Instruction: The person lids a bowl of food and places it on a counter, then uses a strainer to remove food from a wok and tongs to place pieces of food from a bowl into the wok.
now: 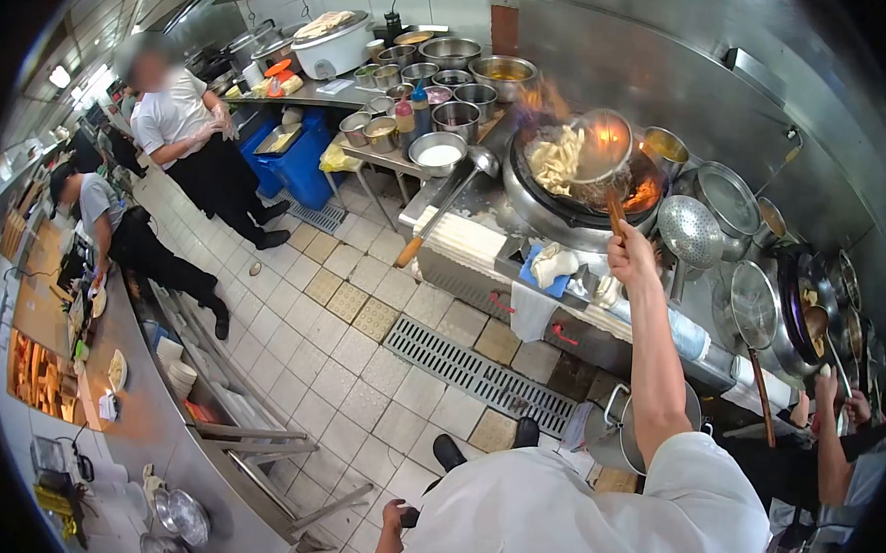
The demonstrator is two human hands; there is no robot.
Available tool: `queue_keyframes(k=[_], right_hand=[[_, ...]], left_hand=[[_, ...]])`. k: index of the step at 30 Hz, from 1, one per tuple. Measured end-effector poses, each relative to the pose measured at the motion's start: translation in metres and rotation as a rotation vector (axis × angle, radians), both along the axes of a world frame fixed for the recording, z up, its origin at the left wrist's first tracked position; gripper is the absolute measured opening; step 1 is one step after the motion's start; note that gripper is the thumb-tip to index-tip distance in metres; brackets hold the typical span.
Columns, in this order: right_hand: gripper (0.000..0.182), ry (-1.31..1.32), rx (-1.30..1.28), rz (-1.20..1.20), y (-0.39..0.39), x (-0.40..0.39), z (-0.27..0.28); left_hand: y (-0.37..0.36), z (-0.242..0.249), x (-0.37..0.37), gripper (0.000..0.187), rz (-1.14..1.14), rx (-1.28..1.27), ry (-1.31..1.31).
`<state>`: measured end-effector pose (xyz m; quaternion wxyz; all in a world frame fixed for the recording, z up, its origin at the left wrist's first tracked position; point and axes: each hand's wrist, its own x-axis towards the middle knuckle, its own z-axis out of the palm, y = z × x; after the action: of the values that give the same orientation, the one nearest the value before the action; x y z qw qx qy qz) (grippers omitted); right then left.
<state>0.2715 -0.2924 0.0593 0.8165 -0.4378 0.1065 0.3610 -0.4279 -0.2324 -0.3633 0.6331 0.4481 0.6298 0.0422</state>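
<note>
My right hand [630,254] is closed around the wooden handle [617,214] of a wok [602,145], arm stretched out over the stove. The wok is tilted above the round burner ring [527,196]. Pale strips of food [557,162] show at its left side, and orange flames [646,195] rise around it. Low at my left side, my left hand [393,515] has its fingers curled against a small dark object [410,517]; I cannot tell what that is.
A wooden-handled ladle [447,205] lies left of the burner, near bowls and sauce bottles [404,116]. To the right are a perforated skimmer [690,231] and a co-worker's hands [828,385]. Two more people [186,113] [115,219] stand at left. A floor drain [478,373] crosses the tiles.
</note>
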Motion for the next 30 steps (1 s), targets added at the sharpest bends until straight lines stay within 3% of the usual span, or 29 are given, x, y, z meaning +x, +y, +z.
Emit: queue_keyframes(k=[3, 6, 7, 12, 14, 15, 17, 21, 24, 28, 30], right_hand=[[0.013, -0.2, -0.125, -0.044, 0.005, -0.01, 0.015], [0.009, -0.344, -0.239, -0.061, 0.001, -0.01, 0.012], [0.013, -0.415, -0.329, -0.083, -0.001, -0.009, 0.009], [0.033, -0.721, -0.614, -0.104, -0.015, -0.016, 0.009], [0.04, -1.169, -0.754, -0.25, -0.023, 0.001, -0.03], [0.041, -1.256, -0.869, -0.23, -0.027, -0.012, -0.026], [0.038, -1.178, -0.854, -0.14, -0.021, -0.017, -0.028], [0.033, -1.108, -0.88, -0.028, -0.009, 0.02, -0.053], [0.034, -1.095, -0.924, 0.015, -0.008, 0.019, -0.021], [0.035, -1.403, -0.922, -0.18, -0.024, -0.019, -0.011], [0.035, -1.222, -0.908, 0.038, -0.032, -0.019, -0.022]], left_hand=[[0.011, 0.049, 0.018, 0.039, -0.228, 0.119, 0.208], [0.017, 0.069, 0.026, 0.042, -0.154, 0.034, 0.084], [0.02, 0.073, 0.03, 0.041, -0.285, 0.123, 0.206], [0.023, 0.094, 0.045, 0.041, -0.269, 0.119, 0.252], [0.024, 0.098, 0.046, 0.04, -0.292, 0.138, 0.277], [0.023, 0.103, 0.049, 0.043, -0.266, 0.11, 0.249], [0.023, 0.129, 0.066, 0.045, -0.214, 0.065, 0.232], [0.022, 0.127, 0.063, 0.043, -0.274, 0.131, 0.195], [0.025, 0.128, 0.065, 0.042, -0.278, 0.067, 0.234], [0.023, 0.128, 0.059, 0.041, -0.246, 0.019, 0.25], [0.016, 0.121, 0.05, 0.042, -0.213, 0.003, 0.266]])
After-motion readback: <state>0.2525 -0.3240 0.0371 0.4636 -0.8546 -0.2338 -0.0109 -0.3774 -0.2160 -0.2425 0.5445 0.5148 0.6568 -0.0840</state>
